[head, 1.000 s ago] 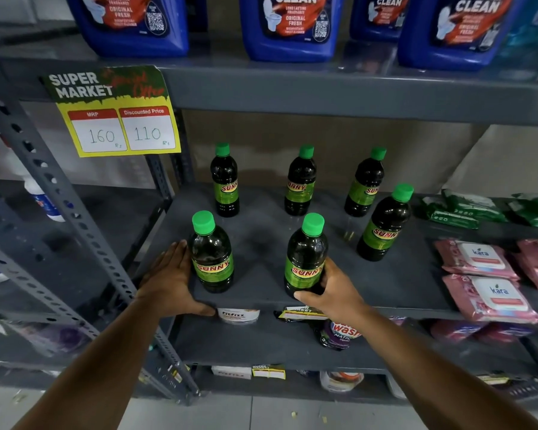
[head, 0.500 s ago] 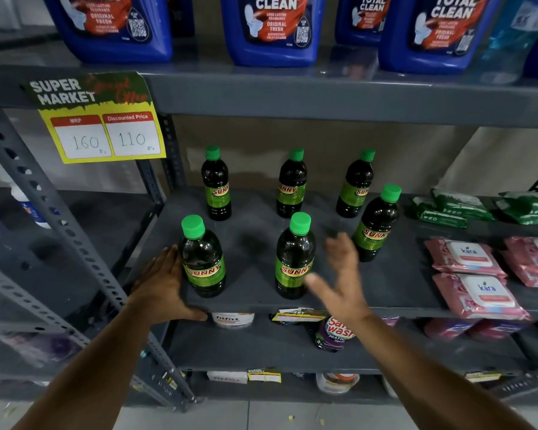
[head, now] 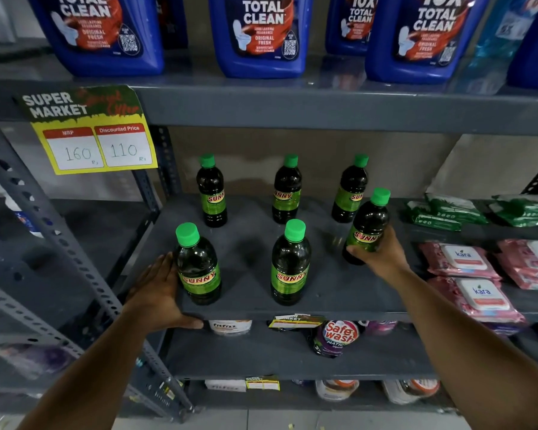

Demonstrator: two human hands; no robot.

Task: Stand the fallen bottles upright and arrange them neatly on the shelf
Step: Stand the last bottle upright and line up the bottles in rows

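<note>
Grey metal makes up the shelf (head: pixel 255 308), whose middle board carries six dark bottles with green caps, all standing. Blue jugs (head: pixel 261 35) line the board above, and a yellow price sign (head: pixel 90 131) hangs from its front edge at the left. Pink wipe packs (head: pixel 475 290) lie at the right end of the middle board, green packs (head: pixel 448 212) behind them. Three bottles form a back row (head: pixel 286 193). In front stand the front left bottle (head: pixel 198 268), the front middle bottle (head: pixel 289 265) and the right bottle (head: pixel 367 225), which tilts slightly. The left hand (head: pixel 159 290) lies flat against the front left bottle, thumb hooked under the board's edge. The right hand (head: pixel 382 256) wraps its fingers around the right bottle's lower half.
</note>
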